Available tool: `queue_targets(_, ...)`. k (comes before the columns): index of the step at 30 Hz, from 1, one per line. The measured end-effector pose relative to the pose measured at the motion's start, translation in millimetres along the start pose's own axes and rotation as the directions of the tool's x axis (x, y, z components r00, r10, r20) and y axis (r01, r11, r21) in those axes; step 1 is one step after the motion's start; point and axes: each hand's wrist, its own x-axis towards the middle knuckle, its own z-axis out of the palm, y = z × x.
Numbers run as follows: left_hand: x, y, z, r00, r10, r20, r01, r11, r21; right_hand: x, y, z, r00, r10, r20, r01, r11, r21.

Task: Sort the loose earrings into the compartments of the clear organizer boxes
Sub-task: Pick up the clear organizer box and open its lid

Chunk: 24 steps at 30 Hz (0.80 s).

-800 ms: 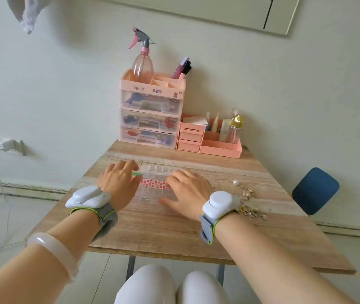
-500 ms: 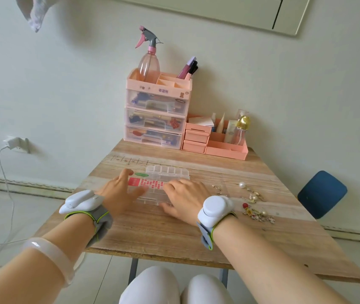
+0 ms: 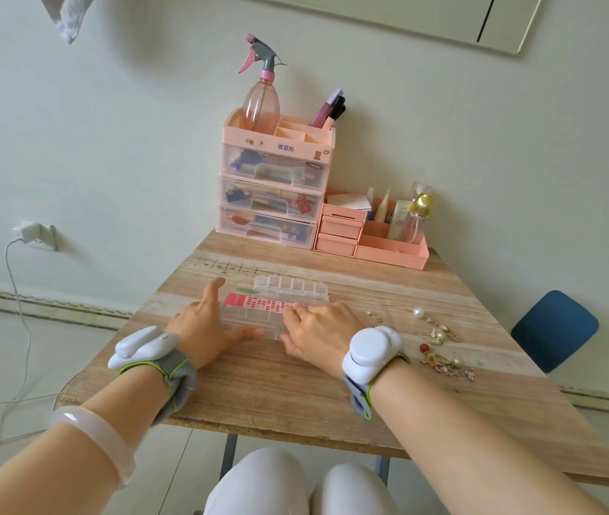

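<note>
A clear organizer box [image 3: 258,310] with a red label lies flat in the middle of the wooden table [image 3: 295,395]. A second clear box [image 3: 291,286] with open compartments sits just behind it. My left hand [image 3: 206,328] grips the labelled box's left end, thumb along its near edge. My right hand [image 3: 317,336] rests on its right end, fingers on the lid. Loose earrings [image 3: 440,351], pearl, gold and red ones, are scattered on the table to the right of my right hand.
A pink drawer tower [image 3: 277,187] with a spray bottle [image 3: 262,94] stands at the table's back edge, with a lower pink desk organizer [image 3: 373,232] beside it. A blue chair [image 3: 555,328] is off the right edge. A charger cable [image 3: 16,291] hangs at the left wall.
Both hands have slid nearer on the labelled box, from covering its top to holding its ends. The camera has tilted, so the rear box and more earrings show.
</note>
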Motion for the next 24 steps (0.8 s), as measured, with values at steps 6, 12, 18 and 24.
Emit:
queue_targets(6, -1, -2, 3, 1.000, -0.004, -0.025, 0.003, 0.999, -0.051, 4, 6, -6, 0.997, -0.001, -0.079, -0.002, 0.999, -0.035)
queue_targets(12, 0, -1, 0, 1.000, -0.007, 0.023, 0.010, 0.991, -0.132, 14, 27, -18, 0.990, 0.093, -0.108, -0.081, 0.991, 0.111)
queue_targets(18, 14, 4, 2, 0.993, -0.095, -0.076, 0.083, 0.986, -0.144, 27, 53, -21, 0.952, 0.302, -0.038, -0.276, 0.909, 0.313)
queue_targets(24, 19, 11, 9, 0.984, -0.092, -0.152, 0.091, 0.996, -0.015, 21, 80, 3, 0.837, 0.485, 0.252, -0.546, 0.719, 0.429)
